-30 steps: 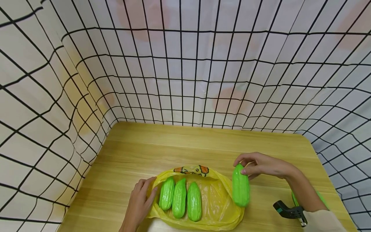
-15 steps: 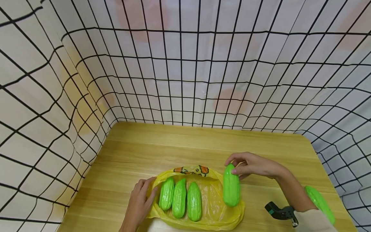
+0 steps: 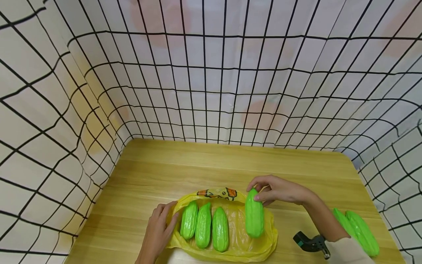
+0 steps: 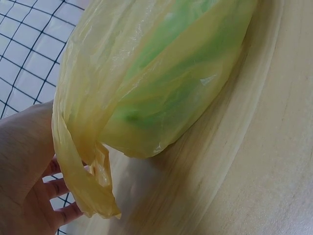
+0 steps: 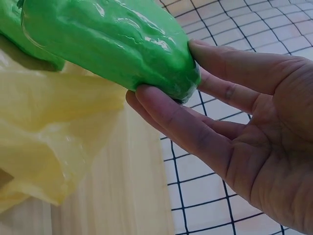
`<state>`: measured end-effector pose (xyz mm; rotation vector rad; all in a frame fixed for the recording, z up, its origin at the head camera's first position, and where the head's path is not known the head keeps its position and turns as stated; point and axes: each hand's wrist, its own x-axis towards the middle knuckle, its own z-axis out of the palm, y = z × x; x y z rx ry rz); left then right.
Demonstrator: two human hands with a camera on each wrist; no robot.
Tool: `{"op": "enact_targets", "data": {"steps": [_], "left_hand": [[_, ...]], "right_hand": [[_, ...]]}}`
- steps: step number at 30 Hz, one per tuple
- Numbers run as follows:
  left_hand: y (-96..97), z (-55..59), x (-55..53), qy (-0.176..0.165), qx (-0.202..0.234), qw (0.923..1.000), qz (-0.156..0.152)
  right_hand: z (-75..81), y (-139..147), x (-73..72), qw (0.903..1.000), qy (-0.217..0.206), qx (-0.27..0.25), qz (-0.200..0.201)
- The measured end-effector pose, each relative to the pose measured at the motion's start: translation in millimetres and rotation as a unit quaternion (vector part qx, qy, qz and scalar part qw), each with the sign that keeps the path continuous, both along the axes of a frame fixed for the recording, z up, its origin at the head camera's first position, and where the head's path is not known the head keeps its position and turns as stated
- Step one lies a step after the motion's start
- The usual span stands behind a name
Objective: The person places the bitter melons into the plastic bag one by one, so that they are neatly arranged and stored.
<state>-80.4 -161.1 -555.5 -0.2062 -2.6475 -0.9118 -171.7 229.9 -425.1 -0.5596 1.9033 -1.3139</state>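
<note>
here, right hand pinches gourd over bag; left hand loosely touches bag; two gourds near tabletop's right edge.

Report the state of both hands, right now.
Left hand: open, touching the left side of the translucent yellow plastic bag.
Right hand: closed, holding one glossy, bright-green, oblong gourd by its end.

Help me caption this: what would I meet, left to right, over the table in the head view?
Left hand → three green vegetables in the yellow bag → held green vegetable → black wrist device → two green vegetables on the table.
</note>
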Motion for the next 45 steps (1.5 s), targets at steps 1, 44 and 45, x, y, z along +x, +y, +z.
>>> {"op": "enact_targets", "data": {"steps": [1,44,45], "left_hand": [[-0.1,0.1,0.1,0.0,0.0,1.0,0.0],[-6.0,-8.7,3.2,-0.002,0.014,0.9998,-0.014],[-6.4,-9.1,3.0,-0.003,0.014,0.9998,-0.014]], "right_hand": [[0.2,-2,0.5,1.0,0.0,0.0,0.001],[-36.0,-75,20.0,0.9945,0.058,0.084,0.025],[-37.6,-76,20.7,0.9939,0.062,0.088,0.026]]}}
